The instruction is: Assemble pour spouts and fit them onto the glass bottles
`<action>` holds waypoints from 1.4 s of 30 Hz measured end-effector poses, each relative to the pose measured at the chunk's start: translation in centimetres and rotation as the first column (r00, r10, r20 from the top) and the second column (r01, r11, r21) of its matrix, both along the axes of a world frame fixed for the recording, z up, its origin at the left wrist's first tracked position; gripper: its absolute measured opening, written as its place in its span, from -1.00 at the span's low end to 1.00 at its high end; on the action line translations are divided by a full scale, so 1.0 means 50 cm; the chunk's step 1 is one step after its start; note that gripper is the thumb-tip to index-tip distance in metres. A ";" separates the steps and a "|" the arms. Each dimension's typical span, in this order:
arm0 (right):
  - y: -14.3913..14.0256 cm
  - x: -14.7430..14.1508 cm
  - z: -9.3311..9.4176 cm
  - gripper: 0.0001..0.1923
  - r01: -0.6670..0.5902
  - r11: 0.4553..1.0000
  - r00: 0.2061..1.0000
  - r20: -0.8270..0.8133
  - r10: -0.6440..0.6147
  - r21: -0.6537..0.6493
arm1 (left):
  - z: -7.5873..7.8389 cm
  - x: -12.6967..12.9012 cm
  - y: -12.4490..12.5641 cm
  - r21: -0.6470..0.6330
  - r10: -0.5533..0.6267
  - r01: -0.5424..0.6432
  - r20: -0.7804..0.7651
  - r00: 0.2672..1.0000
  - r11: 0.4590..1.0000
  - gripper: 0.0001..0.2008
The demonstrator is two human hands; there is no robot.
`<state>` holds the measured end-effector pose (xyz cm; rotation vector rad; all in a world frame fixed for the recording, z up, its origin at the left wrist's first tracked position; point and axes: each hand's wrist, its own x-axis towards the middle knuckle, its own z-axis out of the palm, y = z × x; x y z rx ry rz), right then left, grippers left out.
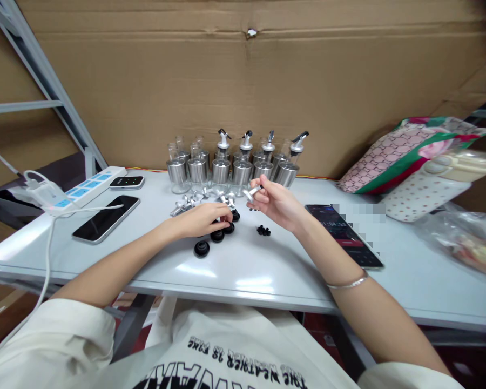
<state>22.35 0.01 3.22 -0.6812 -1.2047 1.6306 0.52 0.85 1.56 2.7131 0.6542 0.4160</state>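
Observation:
My right hand [281,202] pinches a silver pourer spout [251,193] with a small black tip, raised above the table. My left hand [210,219] is lower, its fingers curled down over a group of black rubber stoppers [217,236]; it appears to grip one, partly hidden by the fingers. Another stopper [201,248] lies closer to the front edge. Behind the left hand is a pile of loose silver spouts [188,203]. Small black caps [263,231] sit in a cluster below my right hand.
Glass bottles with steel sleeves [198,170] stand in rows at the back, several topped with pourers [246,141]. A power strip [91,186], a phone [107,219] and a small device [127,182] are left. Another phone [344,235], a tumbler [425,189] and plastic bag [465,240] are right.

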 end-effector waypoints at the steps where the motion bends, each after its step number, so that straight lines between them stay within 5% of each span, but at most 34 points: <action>1: 0.000 0.000 0.001 -0.61 0.007 1.000 1.000 0.001 -0.007 0.001 | -0.001 0.000 0.000 -0.003 -0.007 0.007 0.006 1.000 1.000 -0.90; 7: -0.002 -0.001 0.007 -0.64 0.064 0.998 0.997 -0.033 -0.064 -0.006 | -0.005 0.002 0.001 0.105 0.076 -0.081 0.053 0.996 0.991 -0.92; 10: 0.000 0.001 0.005 -0.66 0.115 0.993 0.991 -0.058 -0.117 -0.031 | -0.004 0.004 0.003 0.183 0.137 -0.184 0.243 0.960 0.966 -0.95; 16: 0.001 0.001 0.001 -0.85 0.086 0.995 0.993 0.088 -0.082 -0.042 | -0.002 0.007 0.011 0.329 -0.027 -0.173 0.526 0.850 0.928 -0.93; 42: -0.011 -0.003 0.002 -0.82 -0.016 0.999 0.994 0.105 0.011 0.040 | 0.006 0.006 -0.011 0.291 -0.083 -0.074 0.492 0.867 0.954 -0.78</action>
